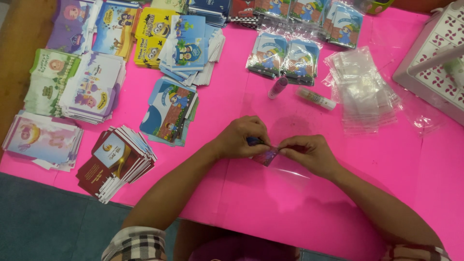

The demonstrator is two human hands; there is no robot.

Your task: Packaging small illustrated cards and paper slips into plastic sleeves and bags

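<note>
The small card (265,155) sits at the centre of the pink tabletop (290,203), just above its surface, pinched from both sides. The left hand (240,137) is clamped on the card's left end, the right hand (309,153) on its right end; the two hands nearly touch. The card is dark, with red and purple print, and lies tilted. A clear plastic sleeve (285,169) extends from the card toward the person, under the right hand; how far the card is inside it cannot be told.

Open room: bare pink surface lies on the near side of the hands, between the forearms, and to the right of the right hand. The near tabletop edge runs diagonally at lower left, against a grey-blue floor.

Just beyond the hands lie a purple glue stick (278,87) and a white glue stick (316,98), near each other. A pile of empty clear sleeves (360,92) lies further right, next to a white basket (435,58) at the right edge. Bagged card packs (282,58) lie behind the glue sticks. Stacks of printed cards fill the left side; the nearest are a dark red stack (116,162) and a blue stack (169,112), both well apart from the hands.
</note>
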